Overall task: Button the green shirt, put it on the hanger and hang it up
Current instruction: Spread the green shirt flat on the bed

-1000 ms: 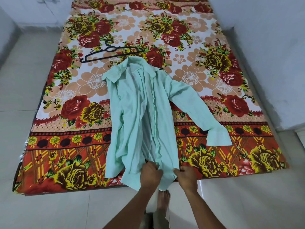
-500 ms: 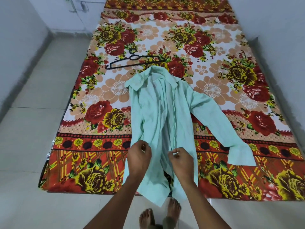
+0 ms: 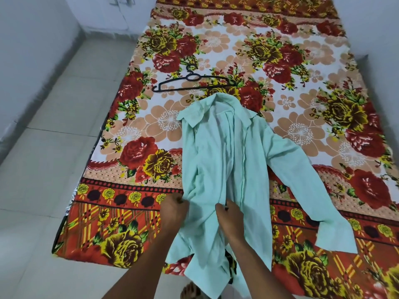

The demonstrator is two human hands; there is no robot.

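Shirt (image 3: 218,169) buttons, fingertips: not visible.

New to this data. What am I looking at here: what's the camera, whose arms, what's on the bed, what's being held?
There is no robot. A person wears one wide-angle camera on the head, looking forward and down, so the two bare arms coming in from the bottom edge are their own. It is the only view.

In front of them is a mattress with a floral sheet on a tiled floor. A pale green shirt lies on it, front open, collar away from the person, one sleeve spread out to the right. A black hanger lies flat on the sheet just beyond the collar, with nothing on it.

The left hand grips the shirt's left edge and the right hand pinches the front strip near the lower part. No done-up button is visible. A bare foot shows at the bottom edge.
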